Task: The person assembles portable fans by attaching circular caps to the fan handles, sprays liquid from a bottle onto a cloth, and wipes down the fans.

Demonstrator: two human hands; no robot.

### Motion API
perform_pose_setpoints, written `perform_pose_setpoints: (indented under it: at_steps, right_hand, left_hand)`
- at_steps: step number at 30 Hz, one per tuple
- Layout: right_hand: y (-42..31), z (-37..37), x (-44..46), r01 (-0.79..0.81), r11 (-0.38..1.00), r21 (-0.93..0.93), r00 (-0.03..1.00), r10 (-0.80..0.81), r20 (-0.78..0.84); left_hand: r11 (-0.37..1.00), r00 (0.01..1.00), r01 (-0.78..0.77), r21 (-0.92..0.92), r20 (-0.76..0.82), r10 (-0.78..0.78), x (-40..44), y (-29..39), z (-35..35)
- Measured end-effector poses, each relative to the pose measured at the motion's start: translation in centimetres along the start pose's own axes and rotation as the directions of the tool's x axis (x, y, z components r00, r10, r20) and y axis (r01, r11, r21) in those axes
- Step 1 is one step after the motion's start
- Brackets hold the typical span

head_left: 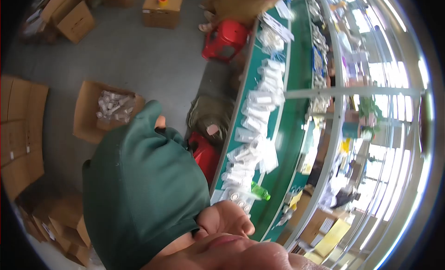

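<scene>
While loosely curling one hand (223, 218) by the tabletop's (251, 82) near end with nothing visible inside, hiding most of a second hand (161, 122) behind a green sleeve (143, 177); not telling its grip, nor left from right. Seeing one tray (227, 194) nearest the first hand, counting at least three round white parts (235, 196). Following bagged white parts (260, 99) far along the tabletop, probably lined up for reach, overlapping beyond counting. Noticing one green bottle (261, 191) just right of the tray. Leftward on the floor (139, 61), finding one open carton (83, 112), likely containing loose clear parts (113, 106) against scattering, and two red stools (232, 33) beside the tabletop, presumably for sitting.

The top edge crops a co-worker (238, 4); blur obscures what the packets (261, 99) hold.
</scene>
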State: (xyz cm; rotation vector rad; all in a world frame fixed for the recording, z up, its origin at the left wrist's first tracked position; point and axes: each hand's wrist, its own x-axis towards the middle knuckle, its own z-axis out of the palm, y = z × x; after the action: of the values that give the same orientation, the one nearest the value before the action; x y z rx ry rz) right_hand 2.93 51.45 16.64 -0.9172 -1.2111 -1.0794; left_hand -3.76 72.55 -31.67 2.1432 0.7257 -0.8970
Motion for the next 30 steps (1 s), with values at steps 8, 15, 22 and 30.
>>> perform_pose_setpoints:
  at_steps: [8, 15, 22, 30]
  right_hand:
    - [-0.2, -0.7, 0.9, 0.104, 0.960, -0.261, 0.992, -0.117, -0.036]
    - [-3.1, -4.6, 1.8, 0.141, 0.784, -0.605, 0.986, -0.163, 0.019]
    - [-8.9, -16.9, 3.1, -0.003, 0.787, -0.617, 0.953, 0.188, 0.235]
    - [-22.3, -43.0, -10.7, -0.611, -0.157, -0.776, 0.541, 0.633, -0.553]
  left_hand:
    - [0.969, 0.994, -0.110, 0.219, 0.052, 0.101, 5.8, -1.4, 3.0]
    - [0.824, 0.928, -0.357, 0.439, 0.268, 0.259, 9.5, 7.5, 1.8]
    - [0.718, 0.881, -0.468, 0.515, 0.338, 0.332, 8.6, 16.9, 8.9]
    - [0.641, 0.832, -0.545, 0.540, 0.439, 0.339, -1.1, 24.5, 21.8]
